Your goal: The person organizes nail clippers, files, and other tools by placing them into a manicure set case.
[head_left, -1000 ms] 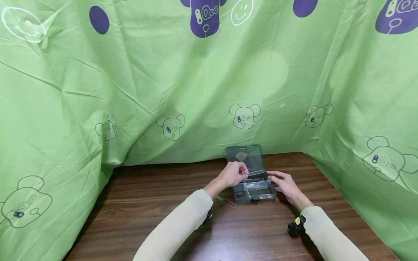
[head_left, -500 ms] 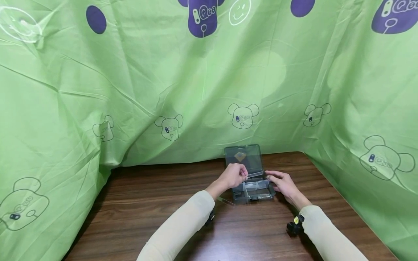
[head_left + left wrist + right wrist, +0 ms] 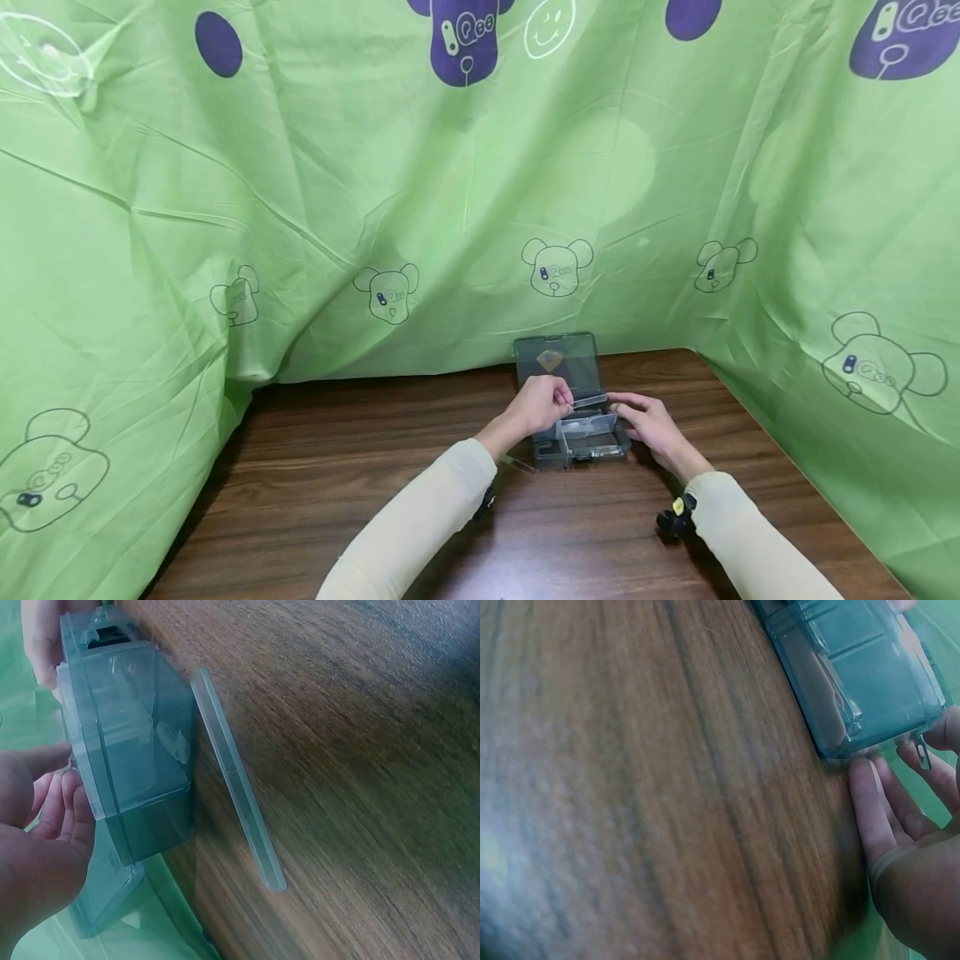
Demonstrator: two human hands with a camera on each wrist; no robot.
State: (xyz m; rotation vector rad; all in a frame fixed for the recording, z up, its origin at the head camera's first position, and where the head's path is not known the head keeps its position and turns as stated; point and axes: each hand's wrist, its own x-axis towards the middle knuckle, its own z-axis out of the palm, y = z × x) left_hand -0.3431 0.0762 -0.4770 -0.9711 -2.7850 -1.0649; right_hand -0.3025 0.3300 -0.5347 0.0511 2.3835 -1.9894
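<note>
Lowering slightly, the clear divider strip [image 3: 588, 402] pinched in the left hand [image 3: 538, 403] now nears the open compartment box [image 3: 581, 437]. The right hand [image 3: 649, 421], fingers relaxed, steadies the box's side; seating looks close.

Only readable marks are on the green cloth [image 3: 300, 192]: the purple bear print [image 3: 467, 37] at top centre carries white letters that look like "Qee", same on the purple bear [image 3: 903, 37] at top right. The small outlined bears [image 3: 557, 267] have similar marks, too small to read. The box lid [image 3: 557, 362] bears a diamond-shaped sticker, no legible text.
</note>
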